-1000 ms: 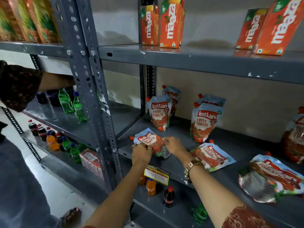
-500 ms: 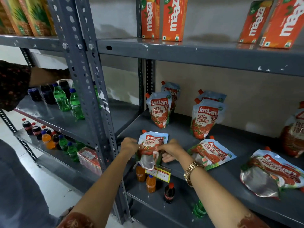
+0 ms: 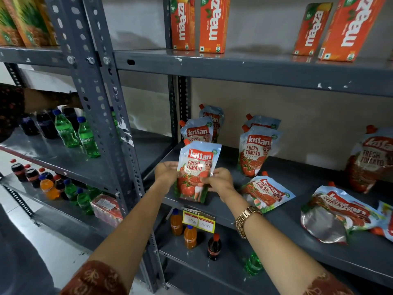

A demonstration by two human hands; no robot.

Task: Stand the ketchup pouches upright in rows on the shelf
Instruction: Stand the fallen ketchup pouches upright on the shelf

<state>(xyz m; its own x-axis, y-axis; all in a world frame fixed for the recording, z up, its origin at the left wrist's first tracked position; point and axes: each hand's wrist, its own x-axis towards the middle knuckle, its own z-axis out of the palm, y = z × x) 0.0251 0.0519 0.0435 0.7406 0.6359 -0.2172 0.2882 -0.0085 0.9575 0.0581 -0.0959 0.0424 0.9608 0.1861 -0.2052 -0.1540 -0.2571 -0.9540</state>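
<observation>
A Kissan ketchup pouch (image 3: pixel 196 167) stands upright near the front left of the grey middle shelf (image 3: pixel 287 213), held from both sides. My left hand (image 3: pixel 165 172) grips its left edge and my right hand (image 3: pixel 219 180) grips its lower right edge. Behind it two pouches (image 3: pixel 198 130) stand upright in a row. Another pair (image 3: pixel 258 145) stands upright to the right. One pouch (image 3: pixel 265 193) lies flat beside my right wrist. More pouches (image 3: pixel 340 211) lie flat at the right, and one (image 3: pixel 370 158) leans at the far right.
Maaza juice cartons (image 3: pixel 200 22) stand on the shelf above. A slotted steel upright (image 3: pixel 100 103) is just left of my hands. Soda bottles (image 3: pixel 74 133) fill the left rack, small bottles (image 3: pixel 190 235) sit below, and a yellow price tag (image 3: pixel 198 220) hangs off the shelf edge. Another person's arm (image 3: pixel 42 99) reaches into the left rack.
The pouch lay flat under my hands a second ago. Both hands have lifted it and turned it upright, label facing me, at the shelf's front left.
</observation>
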